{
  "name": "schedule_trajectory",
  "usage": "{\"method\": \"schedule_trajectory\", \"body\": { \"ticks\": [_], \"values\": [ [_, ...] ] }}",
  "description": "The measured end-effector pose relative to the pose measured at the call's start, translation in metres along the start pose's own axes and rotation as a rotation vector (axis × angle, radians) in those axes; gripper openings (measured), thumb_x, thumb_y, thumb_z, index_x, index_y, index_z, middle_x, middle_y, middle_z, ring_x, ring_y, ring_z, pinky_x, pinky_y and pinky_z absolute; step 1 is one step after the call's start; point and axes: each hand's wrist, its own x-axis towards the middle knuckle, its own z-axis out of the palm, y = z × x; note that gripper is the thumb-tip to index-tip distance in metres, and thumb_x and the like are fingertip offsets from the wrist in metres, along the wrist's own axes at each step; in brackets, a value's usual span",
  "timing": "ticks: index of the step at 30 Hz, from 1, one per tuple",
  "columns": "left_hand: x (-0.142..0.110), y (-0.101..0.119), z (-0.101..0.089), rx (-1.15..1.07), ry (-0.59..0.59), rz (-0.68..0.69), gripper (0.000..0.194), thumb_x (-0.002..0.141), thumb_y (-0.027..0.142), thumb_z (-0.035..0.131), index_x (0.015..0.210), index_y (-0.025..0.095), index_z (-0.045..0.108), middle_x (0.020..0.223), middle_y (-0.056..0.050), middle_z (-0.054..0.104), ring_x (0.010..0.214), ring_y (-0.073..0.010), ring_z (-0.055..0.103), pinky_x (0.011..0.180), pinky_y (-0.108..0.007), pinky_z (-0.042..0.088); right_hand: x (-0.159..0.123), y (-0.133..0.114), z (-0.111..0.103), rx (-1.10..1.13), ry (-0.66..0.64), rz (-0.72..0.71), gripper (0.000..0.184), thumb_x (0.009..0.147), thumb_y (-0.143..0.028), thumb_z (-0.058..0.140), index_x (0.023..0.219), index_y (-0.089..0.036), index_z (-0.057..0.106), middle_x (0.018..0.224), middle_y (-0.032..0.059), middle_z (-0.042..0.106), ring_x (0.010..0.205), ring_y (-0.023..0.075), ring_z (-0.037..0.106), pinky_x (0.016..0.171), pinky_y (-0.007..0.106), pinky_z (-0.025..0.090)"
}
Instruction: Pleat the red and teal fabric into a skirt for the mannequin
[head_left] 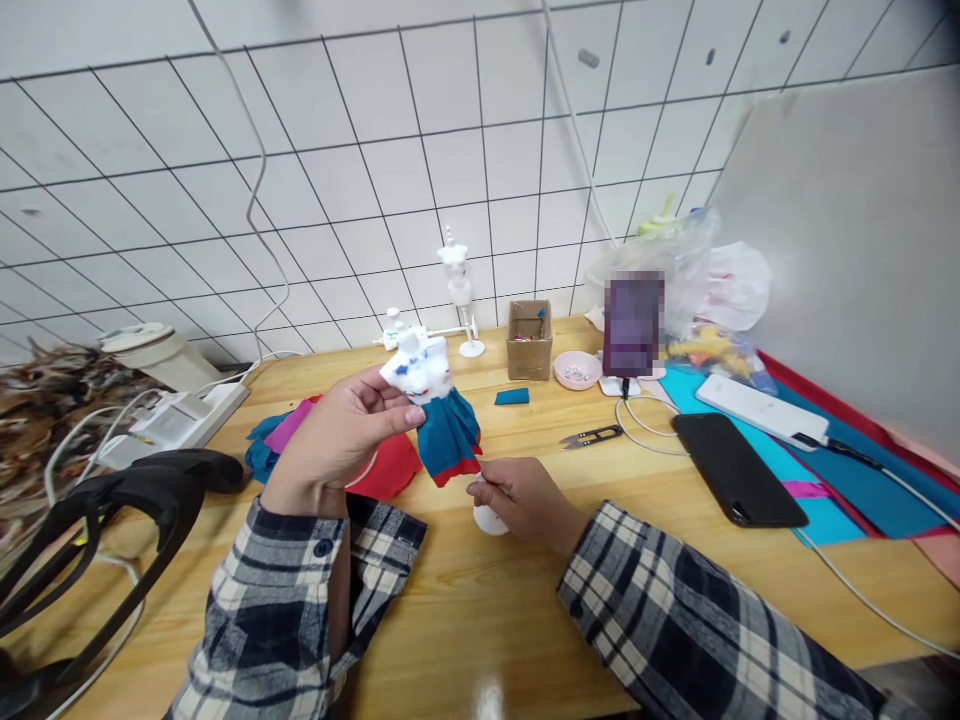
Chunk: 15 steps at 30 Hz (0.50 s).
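In the head view a small white dress form (421, 368) is held tilted above the wooden table. A teal paper skirt (448, 432) with a red hem is wrapped round its lower half. My left hand (358, 420) is closed on the form's torso from the left, thumb in front. Below the red hem, my right hand (517, 497) is closed round the lower end of the form, near its round white base (490, 517). Its fingers partly hide the stand. Blue and red marks show on the white torso.
Behind stand another white dress form (457, 275), a cardboard box (529, 345) and a pink bowl (577, 371) of small beads. Thread snips (592, 437), a black phone (739, 470) and coloured sheets lie right. Red paper (386, 468), a power strip (176, 420) and a black headset-like frame (112, 540) are left.
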Motion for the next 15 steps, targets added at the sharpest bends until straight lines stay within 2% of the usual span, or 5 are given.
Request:
{"method": "schedule_trajectory", "body": {
  "ticks": [6,11,15],
  "values": [
    [-0.007,0.002,-0.006,0.047,-0.06,-0.007,0.05,0.055,0.023,0.09,0.102,0.019,0.074,0.091,-0.005,0.075,0.079,-0.0173,0.068,0.071,-0.023,0.055,-0.003,-0.007,-0.002,0.328,-0.264,0.012,0.034,0.091,-0.037,0.054,0.066,-0.017,0.067,0.067,0.0014,0.069,0.061,0.0122,0.062,0.06,0.022,0.044],
    [-0.009,0.006,0.002,-0.04,-0.144,0.015,0.053,0.058,0.027,0.089,0.108,0.019,0.07,0.111,-0.01,0.072,0.093,-0.0213,0.069,0.078,-0.027,0.057,-0.005,-0.015,-0.004,0.551,-0.356,0.045,0.041,0.091,-0.042,0.055,0.064,-0.015,0.067,0.069,0.0035,0.068,0.073,0.0149,0.065,0.07,0.025,0.047],
    [-0.009,0.008,0.008,-0.104,-0.147,-0.018,0.067,0.056,0.026,0.09,0.117,0.019,0.064,0.094,-0.007,0.075,0.084,-0.0203,0.07,0.07,-0.025,0.057,-0.005,-0.019,-0.007,0.645,-0.444,0.088,0.044,0.089,-0.048,0.058,0.065,-0.012,0.068,0.068,0.0039,0.065,0.069,0.0136,0.061,0.063,0.024,0.045]
  ]
}}
